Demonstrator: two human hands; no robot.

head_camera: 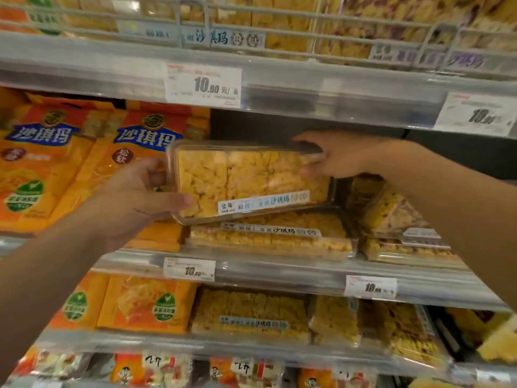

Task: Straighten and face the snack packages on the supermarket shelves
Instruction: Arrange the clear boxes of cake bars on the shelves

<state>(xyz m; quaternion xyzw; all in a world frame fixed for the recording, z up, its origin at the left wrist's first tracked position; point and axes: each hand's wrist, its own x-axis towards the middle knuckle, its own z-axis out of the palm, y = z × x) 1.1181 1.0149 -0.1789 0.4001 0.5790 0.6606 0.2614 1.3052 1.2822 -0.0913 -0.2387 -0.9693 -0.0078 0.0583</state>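
Observation:
A clear plastic box of yellow sachima with a white and blue label strip is held up in front of the middle shelf, tilted with its face toward me. My left hand grips its left end, thumb across the lower front. My right hand holds its upper right corner. Directly beneath it a second clear box of the same snack lies flat on the shelf. The space behind the held box is dark.
Orange sachima bags stand left of the box. More clear boxes with darker bits lie to the right. Shelf edges carry price tags. The shelf below and the wire-fronted shelf above hold similar boxes.

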